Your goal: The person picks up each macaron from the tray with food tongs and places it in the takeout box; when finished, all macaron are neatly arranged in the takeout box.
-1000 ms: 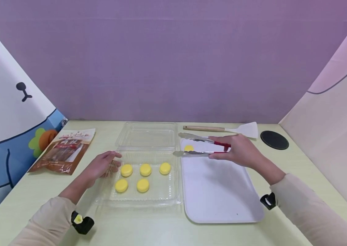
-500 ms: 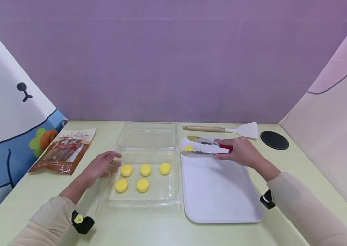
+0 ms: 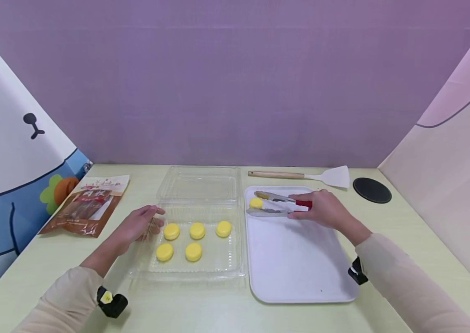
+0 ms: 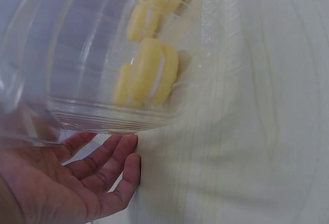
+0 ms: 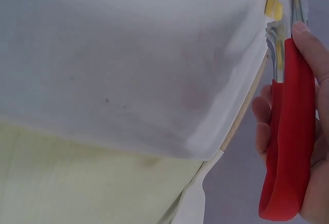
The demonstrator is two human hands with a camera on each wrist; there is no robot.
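Observation:
My left hand (image 3: 135,226) is at the left rim of a clear plastic container (image 3: 191,274), its thumb over the rim and its curled fingers (image 4: 105,170) below it outside the wall. Several yellow macarons (image 3: 193,251) lie inside; the hinged lid (image 3: 201,178) is folded back. With my right hand (image 3: 322,208) I hold red-handled metal tongs (image 3: 276,196) over the white tray (image 3: 297,263). The tong arms are spread, one on the far side and one on the near side of a single yellow macaron (image 3: 255,203) in the tray's far left corner.
Behind the tray lies a white spatula (image 3: 334,176) with a wooden handle. A black disc (image 3: 372,190) is at the far right. On the left lies a brown food packet (image 3: 85,206). A purple wall (image 3: 235,92) rises behind the table, with printed panels at both sides.
The tongs moved right and slightly nearer, then lower, until their tips came to either side of the tray's macaron. My left hand has stayed at the container.

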